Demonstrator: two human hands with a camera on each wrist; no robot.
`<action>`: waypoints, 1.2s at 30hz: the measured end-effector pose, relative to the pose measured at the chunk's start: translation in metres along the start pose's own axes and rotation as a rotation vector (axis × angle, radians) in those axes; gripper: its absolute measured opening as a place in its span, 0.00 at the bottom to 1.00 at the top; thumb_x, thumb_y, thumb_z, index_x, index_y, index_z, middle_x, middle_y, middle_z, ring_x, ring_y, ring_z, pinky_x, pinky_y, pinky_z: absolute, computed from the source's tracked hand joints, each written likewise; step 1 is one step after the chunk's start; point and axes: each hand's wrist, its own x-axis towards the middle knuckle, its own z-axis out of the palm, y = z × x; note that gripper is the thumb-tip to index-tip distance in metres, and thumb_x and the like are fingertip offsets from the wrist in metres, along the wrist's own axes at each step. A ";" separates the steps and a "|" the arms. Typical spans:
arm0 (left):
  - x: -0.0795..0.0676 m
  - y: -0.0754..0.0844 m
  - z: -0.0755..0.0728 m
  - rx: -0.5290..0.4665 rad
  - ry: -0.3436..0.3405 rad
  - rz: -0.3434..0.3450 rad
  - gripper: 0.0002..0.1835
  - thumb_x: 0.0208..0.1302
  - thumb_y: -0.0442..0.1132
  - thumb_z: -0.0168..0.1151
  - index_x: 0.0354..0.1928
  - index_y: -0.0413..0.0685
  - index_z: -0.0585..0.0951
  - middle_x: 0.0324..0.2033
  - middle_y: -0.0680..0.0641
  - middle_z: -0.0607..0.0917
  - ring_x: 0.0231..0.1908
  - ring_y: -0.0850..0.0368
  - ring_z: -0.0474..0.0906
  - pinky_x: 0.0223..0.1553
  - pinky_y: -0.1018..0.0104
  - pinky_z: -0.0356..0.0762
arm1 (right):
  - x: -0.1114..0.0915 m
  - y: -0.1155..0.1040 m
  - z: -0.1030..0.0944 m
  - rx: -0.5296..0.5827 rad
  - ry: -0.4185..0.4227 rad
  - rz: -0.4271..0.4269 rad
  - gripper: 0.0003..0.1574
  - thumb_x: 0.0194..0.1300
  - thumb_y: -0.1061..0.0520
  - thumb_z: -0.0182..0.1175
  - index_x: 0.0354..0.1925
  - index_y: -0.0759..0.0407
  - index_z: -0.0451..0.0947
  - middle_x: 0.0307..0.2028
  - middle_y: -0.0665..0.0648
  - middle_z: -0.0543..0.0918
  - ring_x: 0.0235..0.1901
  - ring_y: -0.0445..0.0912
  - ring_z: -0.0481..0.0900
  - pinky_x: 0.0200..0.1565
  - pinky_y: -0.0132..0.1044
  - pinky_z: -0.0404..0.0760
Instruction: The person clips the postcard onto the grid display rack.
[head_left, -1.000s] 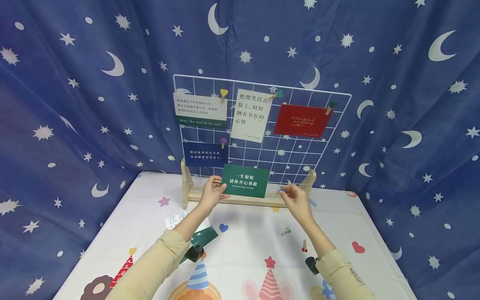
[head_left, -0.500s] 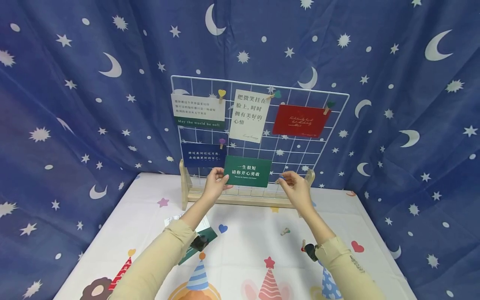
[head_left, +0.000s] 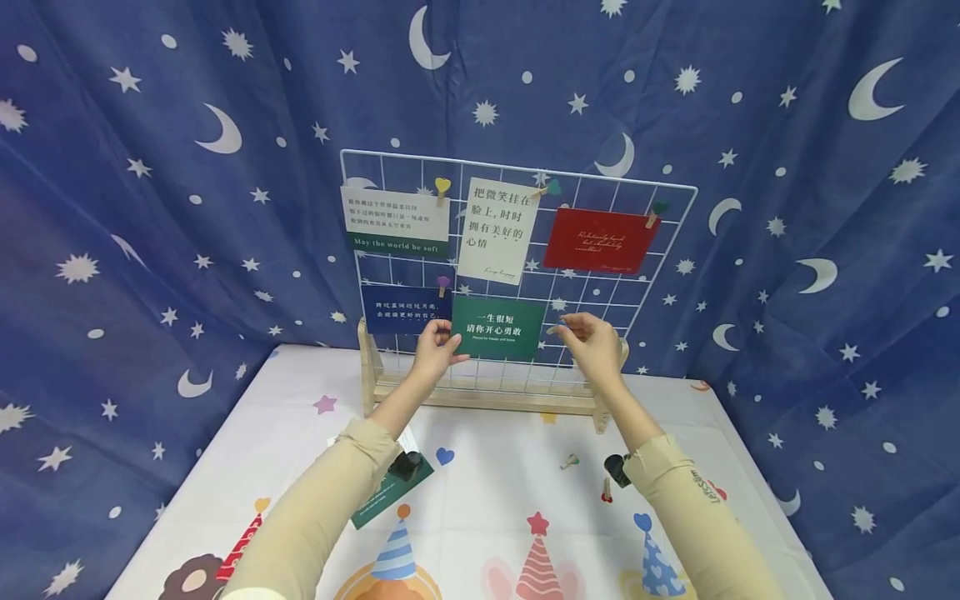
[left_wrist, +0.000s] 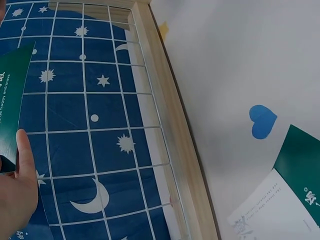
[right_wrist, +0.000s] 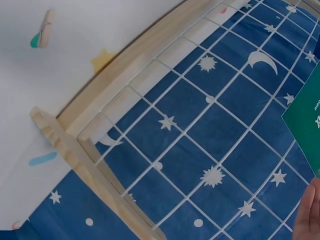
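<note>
Green card [head_left: 498, 330] is facing outward before the rack [head_left: 487, 398]; left hand [head_left: 437, 350] is pinching one edge, seemingly sparing the print [head_left: 493, 328]; right hand [head_left: 597, 347] is pinching a blue clip [head_left: 561, 324] alongside.

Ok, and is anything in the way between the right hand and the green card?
Nothing visible blocks it. Only the blue clip that the right hand pinches sits between it and the green card, whose opposite edge the left hand holds.
</note>
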 end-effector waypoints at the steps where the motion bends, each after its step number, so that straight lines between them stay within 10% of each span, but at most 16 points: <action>1: 0.001 0.000 0.001 -0.008 0.000 -0.004 0.11 0.67 0.25 0.49 0.49 0.35 0.64 0.34 0.47 0.70 0.37 0.58 0.72 0.41 0.62 0.84 | 0.002 0.000 0.000 0.001 0.005 0.001 0.14 0.62 0.63 0.61 0.44 0.71 0.79 0.42 0.67 0.84 0.41 0.56 0.84 0.41 0.22 0.80; 22: 0.013 0.008 0.010 -0.034 -0.002 -0.011 0.13 0.68 0.27 0.49 0.52 0.37 0.64 0.34 0.49 0.66 0.38 0.59 0.67 0.45 0.60 0.83 | 0.039 -0.018 0.006 0.020 0.247 0.030 0.09 0.63 0.64 0.59 0.40 0.71 0.79 0.37 0.67 0.84 0.34 0.53 0.80 0.31 0.17 0.69; 36: 0.015 0.010 0.016 -0.074 0.023 0.008 0.15 0.68 0.27 0.48 0.55 0.33 0.64 0.40 0.46 0.69 0.42 0.57 0.69 0.49 0.58 0.81 | 0.054 -0.018 0.010 0.064 0.188 0.138 0.13 0.64 0.64 0.58 0.44 0.72 0.79 0.40 0.70 0.84 0.41 0.57 0.84 0.35 0.22 0.77</action>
